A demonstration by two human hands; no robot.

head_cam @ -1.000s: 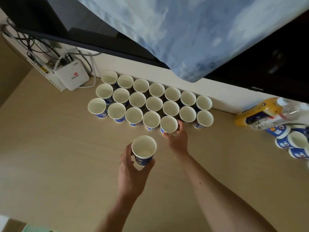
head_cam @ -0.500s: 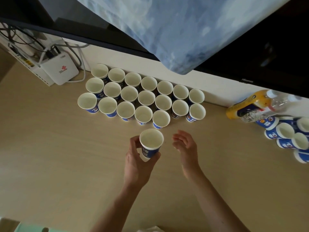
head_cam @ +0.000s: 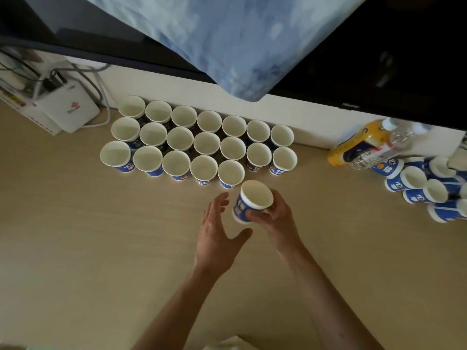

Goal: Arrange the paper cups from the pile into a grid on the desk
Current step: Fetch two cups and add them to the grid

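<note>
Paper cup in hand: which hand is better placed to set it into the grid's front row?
Right. The right hand grips the paper cup, close to the gap beside the front row's last cup; the left hand is open and holds nothing.

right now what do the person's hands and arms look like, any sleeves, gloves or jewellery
The left hand and right hand are bare: no gloves, and no ring, watch or bracelet is visible. No sleeves show either, right down to the lower edge of the picture.
</note>
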